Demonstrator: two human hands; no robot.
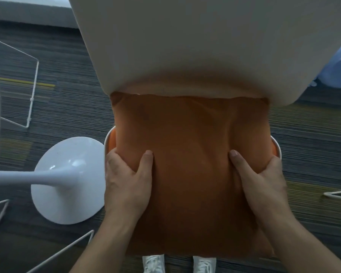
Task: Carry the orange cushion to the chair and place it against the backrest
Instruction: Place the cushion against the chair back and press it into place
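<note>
The orange cushion (191,154) fills the middle of the view, its far edge touching the bottom of the chair's pale backrest (175,46). It covers the seat, whose white rim (106,142) and orange pad peek out at both sides. My left hand (126,180) grips the cushion's left side, thumb pressed into its front. My right hand (262,182) grips the right side the same way. The fingers of both hands are hidden behind the cushion.
A white pedestal table base (67,180) stands on the striped carpet just left of the chair. White wire chair legs (33,95) lie at the far left and lower left, another at the right edge (337,195). My white shoes (154,263) show below the cushion.
</note>
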